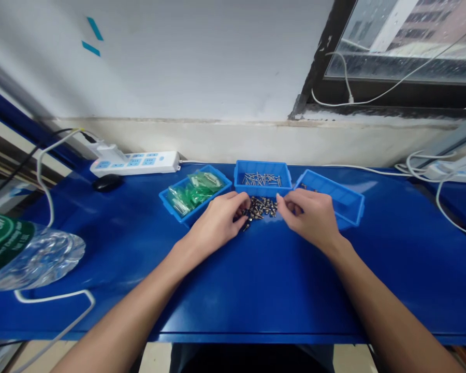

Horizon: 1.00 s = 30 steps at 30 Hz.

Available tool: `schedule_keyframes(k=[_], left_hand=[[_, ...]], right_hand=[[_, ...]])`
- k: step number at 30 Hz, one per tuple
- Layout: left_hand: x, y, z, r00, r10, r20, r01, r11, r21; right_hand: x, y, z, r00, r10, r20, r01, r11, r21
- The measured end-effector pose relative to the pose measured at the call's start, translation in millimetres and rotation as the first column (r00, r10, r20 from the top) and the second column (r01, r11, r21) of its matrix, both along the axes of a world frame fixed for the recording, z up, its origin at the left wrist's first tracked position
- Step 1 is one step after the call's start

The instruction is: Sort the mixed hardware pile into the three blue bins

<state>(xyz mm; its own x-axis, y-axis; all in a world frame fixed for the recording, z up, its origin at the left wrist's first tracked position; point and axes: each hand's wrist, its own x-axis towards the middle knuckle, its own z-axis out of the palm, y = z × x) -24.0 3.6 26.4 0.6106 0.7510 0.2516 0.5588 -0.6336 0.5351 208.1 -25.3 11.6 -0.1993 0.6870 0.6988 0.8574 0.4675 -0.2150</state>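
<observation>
Curling half closed, left hand (221,217) and right hand (312,215) flank the fastener pile (261,207), any hold unclear.

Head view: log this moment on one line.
left hand: at left edge of small metal parts | right hand: at their right edge | grips: unclear | left bin: green packets | middle bin: thin metal pieces

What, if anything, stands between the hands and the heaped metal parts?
Nothing visible does: the left hand and right hand are at either side of the metal parts; the middle blue bin stands beyond them.
</observation>
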Motion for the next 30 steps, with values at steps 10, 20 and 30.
schedule_keyframes(k=[10,20,30], left_hand=[[6.7,-6.1,9.9,0.888,0.114,0.445,0.060,0.932,-0.358],[-1.2,-6.8,13.6,0.998,-0.002,-0.065,0.003,1.000,0.006],[-6.9,-6.8,4.7,0.958,-0.037,-0.285,0.021,0.998,-0.058]], right_hand=[[-12.5,-7.2,-2.8,0.927,0.299,0.228,-0.278,0.953,-0.120],[-3.7,-2.8,0.9,0.975,0.169,0.140,-0.183,0.979,0.092],[22.7,0.8,12.9,0.950,-0.264,-0.165,0.293,0.938,0.185]])
